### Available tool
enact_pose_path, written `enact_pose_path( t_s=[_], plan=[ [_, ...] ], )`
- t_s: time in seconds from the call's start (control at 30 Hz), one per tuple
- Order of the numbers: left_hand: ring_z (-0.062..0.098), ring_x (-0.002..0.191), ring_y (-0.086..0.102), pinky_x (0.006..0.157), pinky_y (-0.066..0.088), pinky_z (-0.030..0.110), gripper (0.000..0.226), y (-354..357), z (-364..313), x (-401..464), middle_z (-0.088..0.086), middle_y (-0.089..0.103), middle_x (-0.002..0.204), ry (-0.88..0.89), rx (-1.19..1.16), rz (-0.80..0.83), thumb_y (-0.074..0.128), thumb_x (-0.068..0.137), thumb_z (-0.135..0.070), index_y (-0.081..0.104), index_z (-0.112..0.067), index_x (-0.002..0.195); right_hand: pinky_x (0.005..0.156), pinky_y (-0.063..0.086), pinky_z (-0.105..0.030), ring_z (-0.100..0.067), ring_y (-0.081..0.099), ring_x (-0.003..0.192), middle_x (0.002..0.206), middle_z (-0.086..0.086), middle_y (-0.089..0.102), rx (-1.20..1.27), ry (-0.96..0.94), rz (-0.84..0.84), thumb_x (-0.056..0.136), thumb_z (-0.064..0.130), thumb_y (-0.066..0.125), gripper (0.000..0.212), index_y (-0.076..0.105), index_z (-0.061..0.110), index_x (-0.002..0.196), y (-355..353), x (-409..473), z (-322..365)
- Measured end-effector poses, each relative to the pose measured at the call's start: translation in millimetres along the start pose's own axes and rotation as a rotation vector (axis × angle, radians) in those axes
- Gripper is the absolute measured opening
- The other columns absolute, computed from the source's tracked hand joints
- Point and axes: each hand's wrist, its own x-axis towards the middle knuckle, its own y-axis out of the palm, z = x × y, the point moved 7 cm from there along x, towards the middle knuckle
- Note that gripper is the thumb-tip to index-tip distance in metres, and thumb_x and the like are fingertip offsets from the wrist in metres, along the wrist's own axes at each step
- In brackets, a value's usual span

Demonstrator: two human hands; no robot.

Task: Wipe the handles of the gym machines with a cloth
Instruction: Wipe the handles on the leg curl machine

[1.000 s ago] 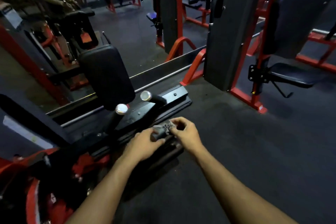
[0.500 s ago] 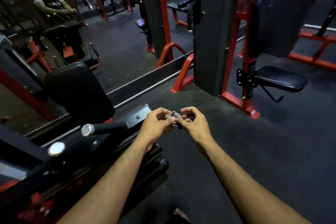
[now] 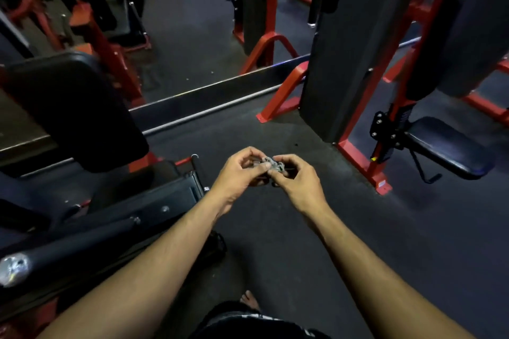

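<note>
Left hand (image 3: 237, 173) and right hand (image 3: 296, 181) pinch a bunched grey cloth (image 3: 271, 165) | right of the black handle (image 3: 74, 246), above the floor.

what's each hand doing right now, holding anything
Left hand: fingers curled, pinching the small grey cloth.
Right hand: fingers curled, pinching the same cloth from the other side.

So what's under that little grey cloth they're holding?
Below the cloth, pinched by the left hand and right hand, lies only dark gym floor. The cloth touches no handle. Fingers cover its underside, so how it is folded stays hidden.
</note>
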Motion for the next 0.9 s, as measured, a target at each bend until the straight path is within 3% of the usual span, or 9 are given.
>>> enact_pose_path(
  t_s=[0.17,0.27,0.33,0.43,0.5,0.63,0.77,0.83,0.9],
  plan=[
    [0.011,0.070,0.067,0.066,0.059,0.028,0.013,-35.2,9.5,41.5,0.006,0.073,0.081,-0.042,0.009,-0.151,0.068,0.096,-0.002,0.059,-0.012,0.094,0.080,0.062,-0.036,-0.018,0.072,0.090,0.095,0.002,0.073,0.075,0.050,0.098,0.085,0.009,0.077,0.024,0.071,0.015,0.108,36.4,61.8,-6.8],
    [0.014,0.072,0.067,0.067,0.058,0.029,0.021,-57.0,16.7,64.1,0.007,0.074,0.085,-0.067,0.020,-0.238,0.068,0.094,0.003,0.058,-0.013,0.101,0.075,0.061,-0.027,-0.016,0.070,0.084,0.093,0.001,0.071,0.078,0.057,0.180,0.084,-0.005,0.070,0.028,0.070,0.011,0.109,53.7,103.0,-7.8],
    [0.015,0.075,0.067,0.069,0.058,0.028,0.026,-68.5,23.4,81.1,0.007,0.074,0.088,-0.084,0.002,-0.298,0.067,0.092,0.009,0.058,-0.011,0.106,0.077,0.062,-0.030,-0.012,0.068,0.081,0.093,-0.001,0.071,0.084,0.068,0.242,0.083,-0.010,0.066,0.033,0.070,0.010,0.108,65.9,134.0,-8.8],
    [0.014,0.080,0.068,0.077,0.057,0.031,0.038,-80.5,28.6,109.2,0.002,0.073,0.086,-0.110,0.000,-0.360,0.064,0.085,0.019,0.060,-0.011,0.108,0.079,0.062,-0.031,-0.012,0.068,0.083,0.098,-0.006,0.071,0.088,0.070,0.363,0.082,-0.010,0.067,0.035,0.069,0.013,0.109,84.2,182.6,-7.2],
    [0.010,0.077,0.066,0.072,0.056,0.023,0.041,-87.0,24.7,128.1,0.001,0.071,0.085,-0.108,0.004,-0.419,0.066,0.082,0.021,0.062,-0.012,0.106,0.078,0.061,-0.030,-0.014,0.070,0.085,0.100,-0.006,0.071,0.086,0.060,0.472,0.082,-0.004,0.073,0.035,0.068,0.018,0.108,97.5,212.9,-5.7],
    [0.016,0.076,0.063,0.068,0.052,0.028,0.030,-117.2,7.8,147.0,0.007,0.071,0.087,-0.059,0.041,-0.663,0.079,0.078,0.003,0.066,-0.011,0.101,0.082,0.061,-0.037,-0.017,0.071,0.089,0.094,-0.005,0.075,0.116,0.105,0.683,0.083,-0.001,0.077,0.029,0.069,0.014,0.106,141.1,265.5,0.6],
    [0.006,0.080,0.069,0.075,0.052,0.023,0.029,-149.9,7.5,131.2,-0.008,0.075,0.085,-0.087,0.103,-0.944,0.078,0.081,0.004,0.070,-0.018,0.096,0.086,0.060,-0.047,-0.028,0.072,0.096,0.094,-0.009,0.076,0.061,0.026,0.927,0.086,-0.001,0.074,0.019,0.072,0.014,0.098,200.2,287.4,17.0],
    [0.004,0.085,0.070,0.081,0.053,0.022,0.035,-168.9,9.7,117.8,-0.010,0.075,0.089,-0.103,0.100,-1.060,0.079,0.078,0.004,0.069,-0.026,0.093,0.082,0.060,-0.039,-0.025,0.073,0.094,0.092,-0.006,0.076,0.037,-0.020,1.031,0.086,-0.001,0.075,0.018,0.073,0.015,0.095,235.1,286.6,27.3],
    [0.006,0.089,0.069,0.084,0.052,0.022,0.033,-194.3,16.1,105.8,-0.007,0.075,0.091,-0.089,0.058,-1.172,0.079,0.079,0.006,0.069,-0.022,0.095,0.077,0.058,-0.029,-0.016,0.072,0.087,0.087,-0.002,0.076,0.021,-0.001,1.122,0.085,-0.001,0.075,0.019,0.072,0.017,0.091,275.1,284.5,29.9]
  ],
)
